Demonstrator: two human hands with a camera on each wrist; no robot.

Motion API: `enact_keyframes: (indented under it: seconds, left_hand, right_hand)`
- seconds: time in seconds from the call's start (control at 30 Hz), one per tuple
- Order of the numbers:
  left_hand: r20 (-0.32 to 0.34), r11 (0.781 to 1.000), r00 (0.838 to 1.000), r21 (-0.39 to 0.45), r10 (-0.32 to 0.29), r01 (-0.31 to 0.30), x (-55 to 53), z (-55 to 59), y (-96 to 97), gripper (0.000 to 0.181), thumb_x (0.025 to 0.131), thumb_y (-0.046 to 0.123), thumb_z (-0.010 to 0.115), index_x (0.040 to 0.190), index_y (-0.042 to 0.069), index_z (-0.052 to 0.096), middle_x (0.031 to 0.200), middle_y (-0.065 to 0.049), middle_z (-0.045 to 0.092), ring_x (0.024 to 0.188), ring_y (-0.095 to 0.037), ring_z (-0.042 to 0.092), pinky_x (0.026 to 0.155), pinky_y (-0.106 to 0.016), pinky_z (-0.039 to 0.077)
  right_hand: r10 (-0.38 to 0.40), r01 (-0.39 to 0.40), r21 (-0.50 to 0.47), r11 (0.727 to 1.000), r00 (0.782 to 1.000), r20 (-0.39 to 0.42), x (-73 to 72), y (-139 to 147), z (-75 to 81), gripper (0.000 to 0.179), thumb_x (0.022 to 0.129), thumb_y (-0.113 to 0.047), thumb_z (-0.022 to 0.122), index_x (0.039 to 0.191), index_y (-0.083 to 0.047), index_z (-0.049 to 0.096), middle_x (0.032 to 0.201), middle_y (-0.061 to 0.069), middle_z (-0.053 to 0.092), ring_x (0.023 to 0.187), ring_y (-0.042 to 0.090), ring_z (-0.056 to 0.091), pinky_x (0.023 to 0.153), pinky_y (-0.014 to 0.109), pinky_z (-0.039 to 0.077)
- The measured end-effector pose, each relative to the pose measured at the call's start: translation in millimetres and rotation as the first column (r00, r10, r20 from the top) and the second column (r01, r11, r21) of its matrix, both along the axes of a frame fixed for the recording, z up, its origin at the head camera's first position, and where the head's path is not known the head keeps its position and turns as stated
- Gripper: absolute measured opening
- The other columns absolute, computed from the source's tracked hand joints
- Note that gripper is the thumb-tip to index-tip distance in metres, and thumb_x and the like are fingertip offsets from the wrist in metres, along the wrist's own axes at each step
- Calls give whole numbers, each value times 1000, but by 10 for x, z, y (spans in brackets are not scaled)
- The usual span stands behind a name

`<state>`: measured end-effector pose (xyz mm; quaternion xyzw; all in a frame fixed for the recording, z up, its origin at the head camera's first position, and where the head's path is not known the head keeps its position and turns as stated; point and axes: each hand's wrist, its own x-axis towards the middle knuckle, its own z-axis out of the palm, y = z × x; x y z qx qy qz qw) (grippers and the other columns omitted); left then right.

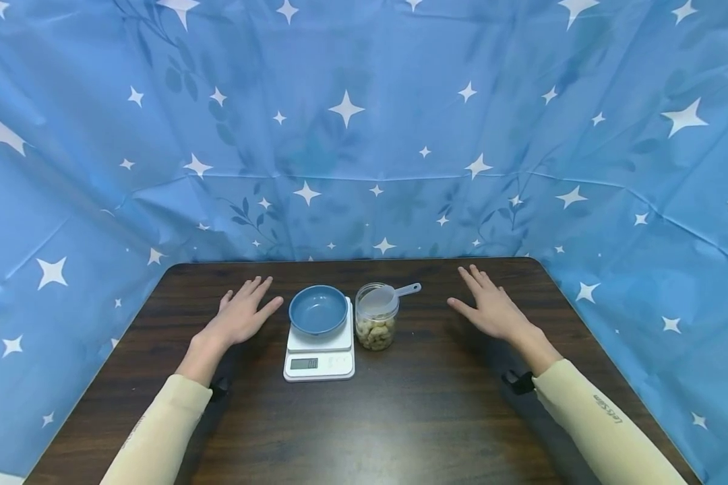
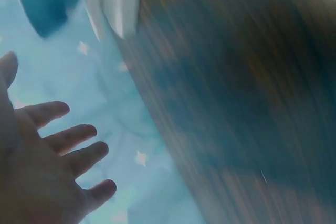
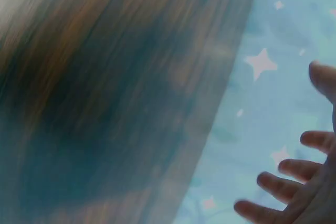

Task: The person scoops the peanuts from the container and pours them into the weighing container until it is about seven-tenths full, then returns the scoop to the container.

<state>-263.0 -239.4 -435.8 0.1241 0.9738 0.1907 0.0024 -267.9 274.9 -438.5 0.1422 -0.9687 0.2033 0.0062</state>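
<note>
A blue bowl (image 1: 318, 310) sits on a white kitchen scale (image 1: 319, 364) whose display reads about 0.0. Against the scale's right side stands a clear jar (image 1: 376, 334) holding pale nuts that look like cashews. Across the jar's mouth lies a translucent scoop (image 1: 381, 301), its handle pointing right. My left hand (image 1: 240, 318), fingers spread, is left of the bowl and holds nothing. To the right of the jar, farther off, my right hand (image 1: 491, 310) is also spread with nothing in it. Both wrist views show straight, separate fingers.
The dark wooden table (image 1: 364, 431) has its far edge just beyond the hands. Behind it hangs a blue curtain (image 1: 364, 135) with white stars. A black strap (image 1: 518, 382) circles the right wrist, another dark strap (image 1: 220, 389) the left.
</note>
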Motion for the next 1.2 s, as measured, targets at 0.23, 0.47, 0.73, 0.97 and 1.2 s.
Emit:
enact_keyframes:
  seconds: [0.23, 0.47, 0.73, 0.97, 1.2]
  left_hand:
    - [-127, 983, 987, 142, -95, 113, 14, 86, 446, 68, 106, 51, 49, 154, 2, 45, 153, -21, 46, 141, -39, 42, 112, -69, 18]
    - [-188, 941, 965, 248, -185, 229, 69, 160, 847, 67, 101, 51, 61, 150, 7, 52, 148, -13, 53, 137, -31, 48, 112, -64, 22]
    - [-179, 909, 950, 289, -257, 300, 29, 137, 1212, 81, 95, 57, 67, 155, 8, 44, 145, -10, 56, 136, -28, 49, 113, -62, 26]
    - [-79, 923, 955, 242, -287, 298, -9, 89, 1381, 96, 86, 65, 72, 155, 6, 42, 152, -10, 50, 139, -26, 46, 115, -59, 25]
    - [-84, 912, 947, 252, -311, 322, -56, 59, 1461, 98, 83, 64, 76, 156, 8, 41, 151, -9, 51, 135, -23, 49, 114, -53, 29]
  right_hand:
    - [112, -140, -237, 961, 985, -128, 36, -349, 126, 62, 103, -38, 65, 150, -2, 47, 148, 21, 52, 132, 42, 52, 104, 59, 42]
    - [210, -178, -549, 817, 978, -5, 130, -690, 281, 40, 100, -27, 71, 134, -8, 62, 116, 12, 70, 99, 23, 69, 83, 51, 56]
    - [204, -146, -673, 726, 979, 8, 130, -919, 209, 31, 101, -20, 69, 128, -5, 66, 110, 16, 72, 97, 30, 70, 77, 52, 58]
    - [211, -149, -732, 664, 978, -8, 113, -1012, 154, 25, 102, -17, 67, 125, -5, 69, 107, 18, 70, 99, 42, 67, 76, 54, 57]
    - [217, -177, -746, 642, 975, -45, 81, -1038, 128, 23, 106, -12, 60, 123, 1, 68, 106, 17, 69, 91, 32, 67, 76, 51, 58]
